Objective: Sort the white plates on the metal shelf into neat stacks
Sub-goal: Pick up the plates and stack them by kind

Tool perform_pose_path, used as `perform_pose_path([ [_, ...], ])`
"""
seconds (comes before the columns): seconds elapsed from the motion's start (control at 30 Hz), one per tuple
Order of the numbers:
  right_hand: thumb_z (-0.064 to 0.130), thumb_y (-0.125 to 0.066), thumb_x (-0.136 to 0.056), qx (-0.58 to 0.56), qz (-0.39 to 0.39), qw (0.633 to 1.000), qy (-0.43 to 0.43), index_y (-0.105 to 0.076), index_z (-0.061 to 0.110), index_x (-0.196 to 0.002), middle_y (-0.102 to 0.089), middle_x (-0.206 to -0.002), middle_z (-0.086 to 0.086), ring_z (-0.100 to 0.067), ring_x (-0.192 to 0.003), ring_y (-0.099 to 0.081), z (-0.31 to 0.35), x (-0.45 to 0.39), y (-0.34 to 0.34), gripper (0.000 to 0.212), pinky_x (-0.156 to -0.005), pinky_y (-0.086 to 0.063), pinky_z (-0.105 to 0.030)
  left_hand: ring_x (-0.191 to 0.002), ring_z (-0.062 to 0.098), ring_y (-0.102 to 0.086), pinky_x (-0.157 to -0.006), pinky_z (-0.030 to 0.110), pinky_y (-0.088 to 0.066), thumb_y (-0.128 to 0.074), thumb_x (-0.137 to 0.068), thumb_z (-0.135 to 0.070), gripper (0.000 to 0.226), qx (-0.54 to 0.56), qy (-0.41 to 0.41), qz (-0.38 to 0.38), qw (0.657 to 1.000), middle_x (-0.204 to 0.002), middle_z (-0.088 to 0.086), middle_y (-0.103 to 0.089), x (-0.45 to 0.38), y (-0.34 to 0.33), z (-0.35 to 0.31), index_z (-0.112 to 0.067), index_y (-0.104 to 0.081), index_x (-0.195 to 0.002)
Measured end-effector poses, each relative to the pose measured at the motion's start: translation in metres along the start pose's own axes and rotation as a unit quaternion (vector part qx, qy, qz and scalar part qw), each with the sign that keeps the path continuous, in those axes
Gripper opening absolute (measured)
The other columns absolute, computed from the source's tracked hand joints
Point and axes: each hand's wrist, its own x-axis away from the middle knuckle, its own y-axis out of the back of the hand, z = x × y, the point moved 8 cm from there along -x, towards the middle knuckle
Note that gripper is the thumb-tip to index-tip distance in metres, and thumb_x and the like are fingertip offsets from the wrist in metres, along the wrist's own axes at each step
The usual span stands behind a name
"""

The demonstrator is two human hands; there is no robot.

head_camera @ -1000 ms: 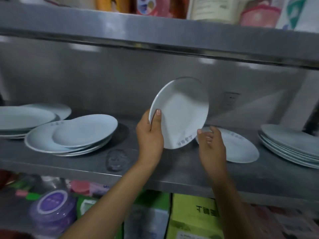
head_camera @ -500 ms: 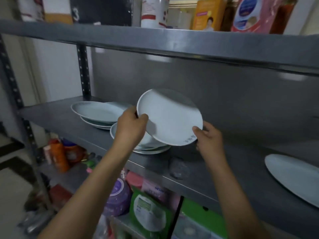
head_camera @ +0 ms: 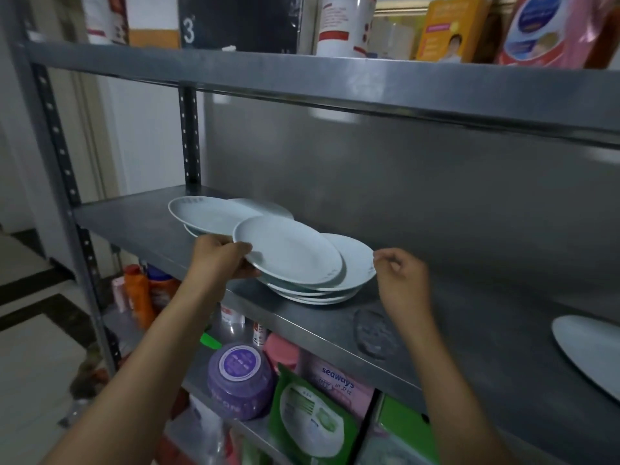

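Metal shelf: grey, runs from near left to far right across the view.

Plates on it, three groups. Back-left pile, loosely overlapped. Middle stack, several plates, edges stepped and not lined up. One lone plate at the far right, well apart from the others and cut off by the frame edge.

Top plate: lies nearly flat on the middle stack but sits off-centre, shifted toward the left, so the plate beneath shows as a crescent on the right side.

Left hand: fingers curled, pinching the left rim of the top plate, thumb over the edge. It has hold of that plate.

Right hand: loosely curled, nothing in it, just beside the right rim of the stack; contact cannot be told.

Judgement: the offset runs left to right, between the two hands. Squaring the stack calls for a push rightward from the left hand, which is the one already on the plate; the right hand is placed to stop the rim.
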Motion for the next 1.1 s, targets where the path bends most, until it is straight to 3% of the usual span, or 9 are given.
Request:
perform_pose_path([
  [0.1,0.012,-0.056,-0.085,0.011,-0.023,1.0,-0.004,-0.068,0.017,-0.077,-0.071,-0.073,-0.004,-0.024,-0.071,-0.066,-0.004,0.006,0.011,0.015,-0.068,-0.053,-0.037,-0.043,0.021,-0.061,-0.043,0.025,-0.054,-0.061,-0.087,0.002,0.013,0.015,0.007,0.0,1.0,-0.068,0.019,-0.06,-0.003,-0.004,0.008,0.003,-0.058,-0.074],
  [0.2,0.008,-0.057,-0.085,0.014,-0.035,0.999,-0.003,-0.066,0.023,-0.074,-0.07,-0.073,0.008,-0.005,-0.067,-0.063,-0.008,0.008,0.02,0.021,-0.066,-0.049,-0.025,-0.037,0.016,-0.06,-0.042,0.024,-0.053,-0.063,-0.087,-0.001,0.014,0.004,-0.008,-0.004,1.0,-0.066,0.019,-0.06,-0.006,-0.004,0.01,0.002,-0.06,-0.074],
  [0.33,0.006,-0.057,-0.086,0.01,-0.054,0.998,-0.008,-0.066,0.024,-0.076,-0.069,-0.073,0.011,0.004,-0.063,-0.06,-0.018,0.011,0.035,0.022,-0.062,-0.046,-0.012,-0.036,0.023,-0.054,-0.047,0.034,-0.054,-0.068,-0.085,-0.015,0.026,-0.128,-0.066,-0.023,0.989,-0.055,0.018,-0.057,-0.011,0.003,0.005,0.007,-0.063,-0.073],
  [0.4,0.005,-0.057,-0.086,0.014,-0.065,0.998,-0.012,-0.065,0.025,-0.074,-0.068,-0.07,0.012,0.002,-0.062,-0.059,-0.025,0.014,0.045,0.024,-0.061,-0.045,-0.012,-0.052,0.029,-0.061,-0.06,0.042,-0.056,-0.066,-0.087,-0.034,0.036,-0.239,-0.094,-0.027,0.966,-0.063,0.017,-0.063,-0.008,0.003,-0.003,0.002,-0.066,-0.08],
  [0.5,0.007,-0.057,-0.086,0.022,-0.078,0.996,-0.021,-0.064,0.026,-0.072,-0.068,-0.069,0.01,-0.007,-0.063,-0.059,-0.033,0.02,0.06,0.025,-0.061,-0.045,-0.022,-0.078,0.033,-0.06,-0.068,0.042,-0.05,-0.044,-0.092,-0.056,0.056,-0.424,-0.146,-0.082,0.89,-0.087,0.015,-0.063,0.008,0.001,-0.022,-0.003,-0.06,-0.093],
  [0.63,0.009,-0.058,-0.087,0.024,-0.106,0.994,-0.029,-0.066,0.023,-0.077,-0.069,-0.072,0.007,-0.007,-0.064,-0.06,-0.042,0.03,0.093,0.019,-0.063,-0.046,-0.024,-0.098,0.04,-0.053,-0.079,0.047,-0.045,-0.043,-0.096,-0.042,0.049,-0.417,-0.311,-0.155,0.84,-0.111,0.024,-0.056,0.043,-0.025,-0.064,0.001,-0.053,-0.118],
  [0.8,0.01,-0.056,-0.089,0.053,-0.143,0.987,-0.039,-0.068,0.019,-0.088,-0.069,-0.078,0.007,-0.006,-0.072,-0.062,-0.048,0.043,0.15,0.015,-0.065,-0.046,-0.019,-0.091,0.031,-0.058,-0.077,0.035,-0.042,-0.055,-0.09,-0.018,0.016,-0.286,-0.462,-0.005,0.84,-0.093,0.008,-0.067,0.106,-0.123,-0.083,-0.013,-0.067,-0.098],
  [0.93,0.009,-0.055,-0.089,0.123,-0.192,0.973,-0.043,-0.067,0.02,-0.086,-0.067,-0.08,0.01,-0.005,-0.077,-0.061,-0.056,0.067,0.219,0.018,-0.069,-0.044,-0.014,-0.088,0.027,-0.056,-0.078,0.03,-0.037,-0.053,-0.087,-0.02,0.018,-0.255,-0.512,0.148,0.807,-0.09,0.005,-0.065,0.163,-0.218,-0.066,-0.013,-0.067,-0.096],
  [1.1,0.004,-0.053,-0.087,0.203,-0.257,0.944,-0.048,-0.07,0.013,-0.092,-0.069,-0.094,0.006,-0.013,-0.091,-0.062,-0.066,0.102,0.308,0.02,-0.082,-0.046,-0.027,-0.098,0.023,-0.055,-0.083,0.033,-0.044,-0.052,-0.09,-0.027,0.024,-0.232,-0.508,0.315,0.768,-0.101,0.002,-0.063,0.234,-0.319,-0.023,-0.013,-0.065,-0.105],
])
